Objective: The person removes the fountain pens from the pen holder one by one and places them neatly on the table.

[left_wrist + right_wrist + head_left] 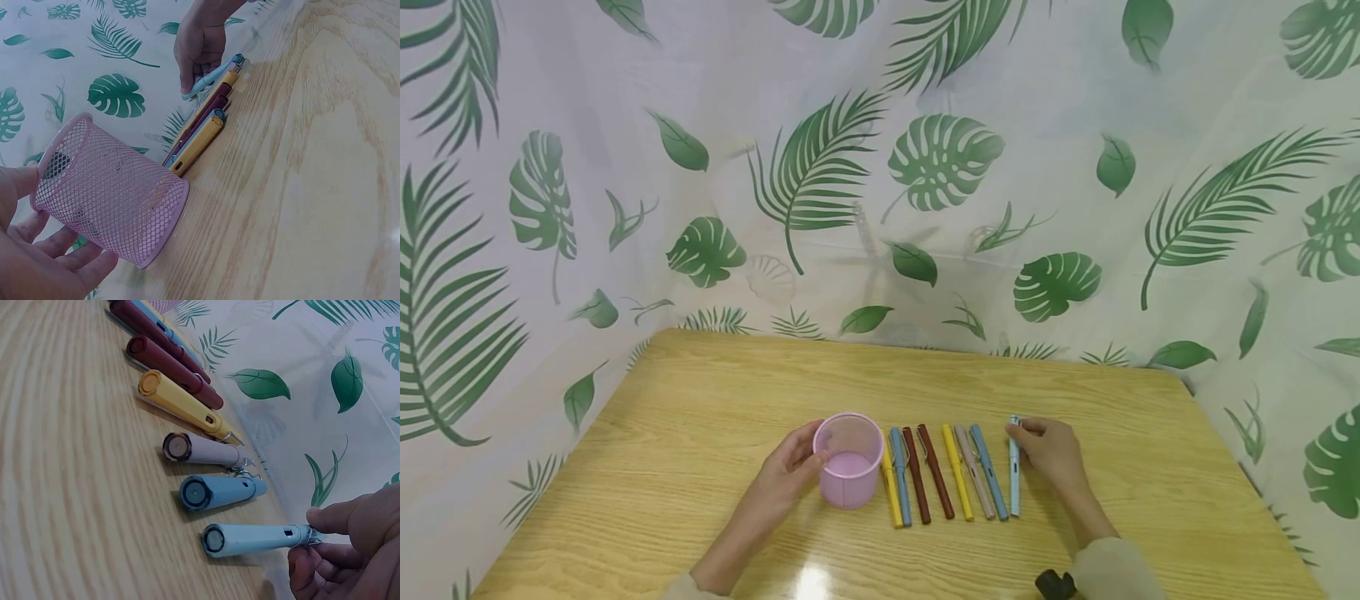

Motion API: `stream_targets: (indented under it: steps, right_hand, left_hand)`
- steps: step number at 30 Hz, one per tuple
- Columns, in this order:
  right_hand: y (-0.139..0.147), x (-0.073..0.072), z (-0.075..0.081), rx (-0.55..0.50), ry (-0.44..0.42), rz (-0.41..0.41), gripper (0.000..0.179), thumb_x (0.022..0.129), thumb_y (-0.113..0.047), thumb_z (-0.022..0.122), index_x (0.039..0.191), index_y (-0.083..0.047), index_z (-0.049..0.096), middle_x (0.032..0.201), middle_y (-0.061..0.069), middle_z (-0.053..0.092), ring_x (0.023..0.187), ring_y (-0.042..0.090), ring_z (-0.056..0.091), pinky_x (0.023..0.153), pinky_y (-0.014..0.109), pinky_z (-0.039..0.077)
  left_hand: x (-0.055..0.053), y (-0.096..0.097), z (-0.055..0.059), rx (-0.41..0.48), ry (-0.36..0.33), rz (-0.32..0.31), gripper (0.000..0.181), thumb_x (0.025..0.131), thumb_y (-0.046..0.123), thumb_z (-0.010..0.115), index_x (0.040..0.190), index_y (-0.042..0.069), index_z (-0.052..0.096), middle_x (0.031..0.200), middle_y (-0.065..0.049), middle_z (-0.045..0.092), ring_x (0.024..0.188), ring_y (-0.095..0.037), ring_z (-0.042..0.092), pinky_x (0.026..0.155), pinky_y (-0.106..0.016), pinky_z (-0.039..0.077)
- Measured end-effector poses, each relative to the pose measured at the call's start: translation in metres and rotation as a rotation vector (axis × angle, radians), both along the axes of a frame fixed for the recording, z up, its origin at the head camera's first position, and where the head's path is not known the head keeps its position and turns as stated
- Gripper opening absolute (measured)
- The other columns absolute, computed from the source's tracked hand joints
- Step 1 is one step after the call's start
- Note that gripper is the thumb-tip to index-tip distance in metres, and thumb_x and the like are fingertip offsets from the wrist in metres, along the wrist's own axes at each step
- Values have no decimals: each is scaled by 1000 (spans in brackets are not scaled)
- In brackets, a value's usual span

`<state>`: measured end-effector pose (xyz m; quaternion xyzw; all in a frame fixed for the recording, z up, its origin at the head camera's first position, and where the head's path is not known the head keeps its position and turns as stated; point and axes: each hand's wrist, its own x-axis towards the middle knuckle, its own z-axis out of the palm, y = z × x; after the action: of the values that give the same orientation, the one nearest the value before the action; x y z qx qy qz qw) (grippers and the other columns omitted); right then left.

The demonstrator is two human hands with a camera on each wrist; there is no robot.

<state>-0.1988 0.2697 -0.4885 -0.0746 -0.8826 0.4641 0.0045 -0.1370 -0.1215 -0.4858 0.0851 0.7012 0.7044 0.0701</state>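
A pink mesh pen holder stands upright on the wooden table. My left hand grips it from the left, thumb at the rim and fingers along its side; the left wrist view shows the mesh wall between them. My right hand pinches the clip end of a light blue pen, the rightmost of a row. Beside that pen lie a blue pen, a mauve pen and a yellow pen. Two dark red pens come after, then another blue one and another yellow one by the holder.
The wooden table runs back to a white curtain printed with green leaves. A small black object shows by the right sleeve at the bottom edge of the head view.
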Motion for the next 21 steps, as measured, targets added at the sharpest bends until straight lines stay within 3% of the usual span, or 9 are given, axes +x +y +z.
stream_targets:
  steps: [10, 21]
  right_hand:
    - [-4, 1, -2, 70, 20, -13, 41, 101, -20, 68, 122, 16, 65, 91, 17, 73, 69, 17, 66, 54, 26, 52]
    - [-8, 2, -5, 100, 36, -15, 38, 100, -17, 67, 119, 16, 67, 92, 20, 75, 71, 19, 69, 58, 27, 55]
  left_hand:
    - [-1, 2, -1, -1, 3, 26, 59, 105, 18, 61, 156, 0, 37, 154, -24, 47, 144, -40, 43, 119, -52, 36]
    - [-1, 2, 0, -3, -6, 21, 57, 106, 16, 59, 156, 0, 37, 155, -23, 46, 145, -40, 42, 119, -52, 36]
